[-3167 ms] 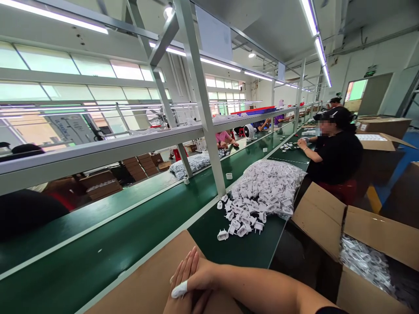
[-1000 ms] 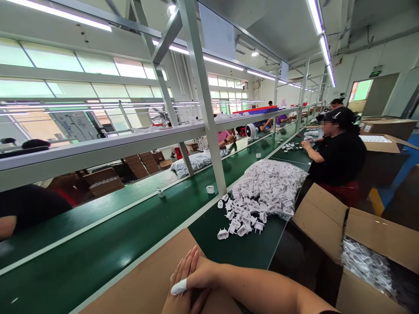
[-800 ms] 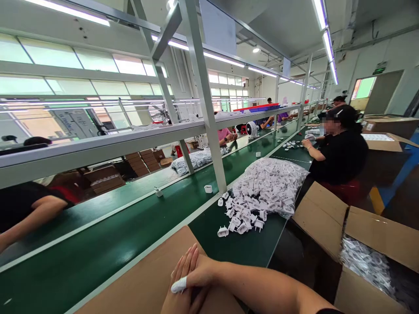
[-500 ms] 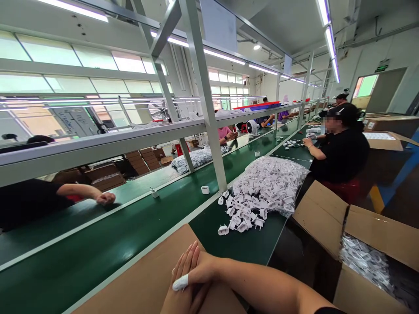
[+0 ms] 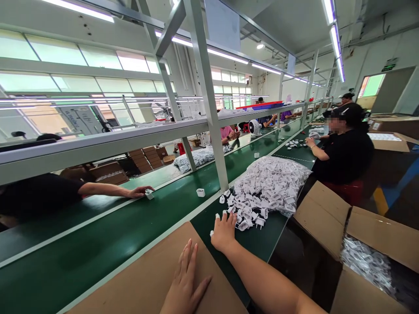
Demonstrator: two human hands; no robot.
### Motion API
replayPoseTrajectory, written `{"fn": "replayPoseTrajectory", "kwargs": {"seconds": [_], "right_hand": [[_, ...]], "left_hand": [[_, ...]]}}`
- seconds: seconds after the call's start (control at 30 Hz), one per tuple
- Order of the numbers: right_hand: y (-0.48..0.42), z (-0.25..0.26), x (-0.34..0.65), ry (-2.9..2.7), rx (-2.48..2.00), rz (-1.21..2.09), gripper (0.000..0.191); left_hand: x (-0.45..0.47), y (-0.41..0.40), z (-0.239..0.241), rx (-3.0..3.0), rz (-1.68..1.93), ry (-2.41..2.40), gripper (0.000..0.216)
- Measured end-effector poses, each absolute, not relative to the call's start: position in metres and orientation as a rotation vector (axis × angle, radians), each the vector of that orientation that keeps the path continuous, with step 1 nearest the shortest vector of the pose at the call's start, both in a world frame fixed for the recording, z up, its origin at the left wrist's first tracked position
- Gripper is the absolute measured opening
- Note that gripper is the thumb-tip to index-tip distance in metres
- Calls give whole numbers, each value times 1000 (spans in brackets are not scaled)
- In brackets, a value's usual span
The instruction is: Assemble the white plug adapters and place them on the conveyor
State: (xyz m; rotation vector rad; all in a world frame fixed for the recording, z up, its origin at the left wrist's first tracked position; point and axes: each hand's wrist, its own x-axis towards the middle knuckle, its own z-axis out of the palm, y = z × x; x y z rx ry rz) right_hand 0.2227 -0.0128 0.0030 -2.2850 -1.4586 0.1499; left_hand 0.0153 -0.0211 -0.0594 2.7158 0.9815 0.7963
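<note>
right hand [image 5: 224,232]: lower centre of frame, fingers spread and released, white cots on the fingertips, reaching over the green desk [image 5: 248,248] to the near edge of the loose plugs; grasps nothing.
left hand [image 5: 185,285]: bottom centre, flat and released, palm down on the cardboard sheet [image 5: 147,279].
white plug pile [image 5: 268,187]: centre right, mostly in a clear bag on the desk, loose plugs [image 5: 247,220] spilled toward the right hand, just beside its fingertips.
cardboard box [image 5: 366,244]: lower right, flaps open, more white parts inside.
conveyor belt [image 5: 114,226]: left of the desk, one small white part [image 5: 200,192] on it.
co-worker's hand [image 5: 139,192]: centre left, touching a part at the belt's far edge.
</note>
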Motion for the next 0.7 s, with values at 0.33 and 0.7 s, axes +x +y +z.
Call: {"fn": "replayPoseTrajectory", "kwargs": {"seconds": [0.33, 0.7], "right_hand": [[-7, -3, 225, -1682, -2090, 88, 31], [-1, -13, 210, -1565, -1404, 429, 41]], "left_hand": [[10, -18, -64, 2595, 661, 1035, 70], [16, -15, -48, 2610, 581, 1019, 73]]}}
